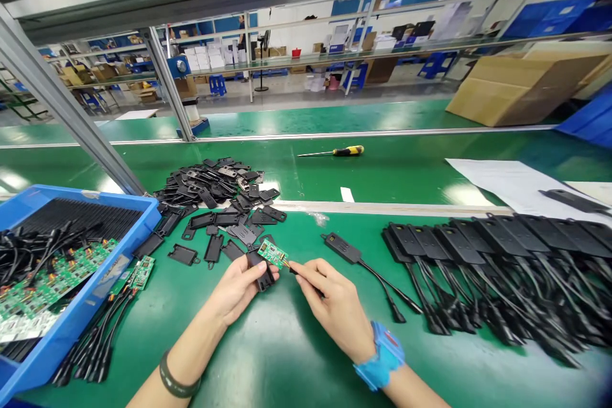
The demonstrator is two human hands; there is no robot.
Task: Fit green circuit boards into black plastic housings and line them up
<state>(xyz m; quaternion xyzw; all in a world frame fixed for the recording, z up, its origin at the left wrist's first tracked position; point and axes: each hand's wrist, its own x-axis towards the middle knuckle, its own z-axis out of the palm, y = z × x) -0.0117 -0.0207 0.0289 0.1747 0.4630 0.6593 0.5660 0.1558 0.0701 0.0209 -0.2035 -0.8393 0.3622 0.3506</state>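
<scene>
My left hand [239,287] is closed around a black plastic casing half [261,275], held just above the green bench. With its fingertips, my right hand [329,299] pinches the cable end of a small green circuit board [271,252]. The board is tilted over the upper part of the casing half; whether they touch I cannot tell. Right of my hands lies a closed black unit [342,247] with two cable tails. Beyond my left hand, loose black casing parts [210,188] form a pile and a scatter.
A blue bin [138,204] at left holds circuit boards and black cables. Boards with cables [142,273] lie beside it. Finished-looking black units [459,245] line the right side. Farther back are a yellow-black screwdriver [349,151], white paper [488,182], a cardboard box [516,86] and a metal post [167,83].
</scene>
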